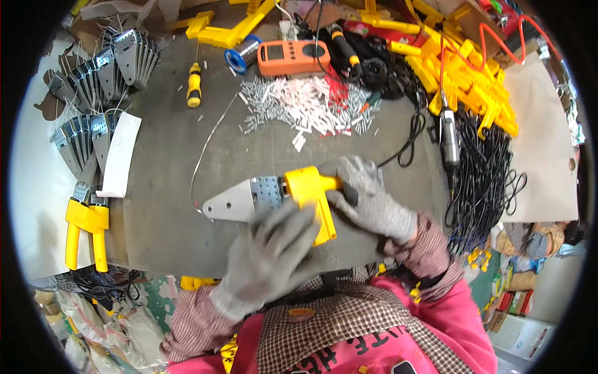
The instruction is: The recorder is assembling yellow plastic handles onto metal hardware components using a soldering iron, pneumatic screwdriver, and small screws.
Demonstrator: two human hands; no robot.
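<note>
Your right hand (367, 199), grey knit glove, pinches the upper arm of the yellow-and-grey hand tool (303, 186), thumb and fingers closed on it. Tool sits sideways over the middle of the dark grey worktop (165, 162), nose pointing left: flat tapered grey metal plate (230, 202) with round holes, silvery-blue perforated metal section (268, 192), then yellow plastic housing with two arms. Your left hand (265, 249), same glove, blurred across its near edge; can't tell grip or contact. Thin pale wire (199, 163) ends near the plate's tip.
</note>
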